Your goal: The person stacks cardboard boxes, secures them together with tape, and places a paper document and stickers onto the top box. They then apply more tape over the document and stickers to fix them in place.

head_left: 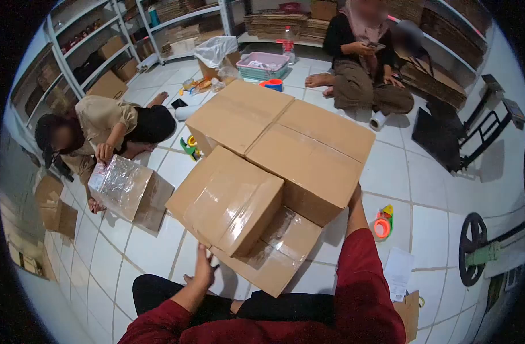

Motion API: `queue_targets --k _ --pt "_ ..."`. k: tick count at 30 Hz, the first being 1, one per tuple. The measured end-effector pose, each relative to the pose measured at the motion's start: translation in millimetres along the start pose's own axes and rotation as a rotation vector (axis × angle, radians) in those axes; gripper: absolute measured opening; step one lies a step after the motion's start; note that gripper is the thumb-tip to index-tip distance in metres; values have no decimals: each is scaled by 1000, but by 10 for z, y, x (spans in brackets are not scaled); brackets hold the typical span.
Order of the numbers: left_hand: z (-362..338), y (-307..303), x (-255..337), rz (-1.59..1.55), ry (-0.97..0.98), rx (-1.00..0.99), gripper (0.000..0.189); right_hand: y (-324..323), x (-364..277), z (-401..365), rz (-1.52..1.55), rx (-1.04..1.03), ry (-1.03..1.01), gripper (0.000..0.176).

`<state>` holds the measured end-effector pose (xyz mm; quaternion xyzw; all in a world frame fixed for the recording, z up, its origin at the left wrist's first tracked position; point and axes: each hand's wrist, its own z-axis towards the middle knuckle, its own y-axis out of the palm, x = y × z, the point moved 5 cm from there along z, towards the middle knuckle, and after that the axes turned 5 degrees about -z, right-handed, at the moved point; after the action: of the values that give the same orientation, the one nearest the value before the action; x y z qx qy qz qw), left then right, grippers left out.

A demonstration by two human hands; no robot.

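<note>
Carton [276,258], left hand [204,268] open against it

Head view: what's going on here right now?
The person in red sleeves sits on the floor among taped cardboard boxes. The left hand touches the near bottom edge of the front box; the right hand rests against the side of the big box behind it. An orange tape dispenser lies by the right arm. A co-worker at left handles a wrapped box.
</note>
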<state>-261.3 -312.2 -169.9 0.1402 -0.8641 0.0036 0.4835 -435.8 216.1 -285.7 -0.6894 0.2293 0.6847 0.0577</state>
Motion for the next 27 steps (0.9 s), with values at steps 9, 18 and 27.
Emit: queue_targets --k 9,18,27 --pt "116 134 24 23 18 -138 70 126 -246 -482 268 1 43 41" --pt "689 -117 482 -54 -3 -169 57 -180 -156 -2253 132 271 120 53" --pt "880 -396 901 444 368 -35 35 -190 -649 -3229 -462 -278 188 80"
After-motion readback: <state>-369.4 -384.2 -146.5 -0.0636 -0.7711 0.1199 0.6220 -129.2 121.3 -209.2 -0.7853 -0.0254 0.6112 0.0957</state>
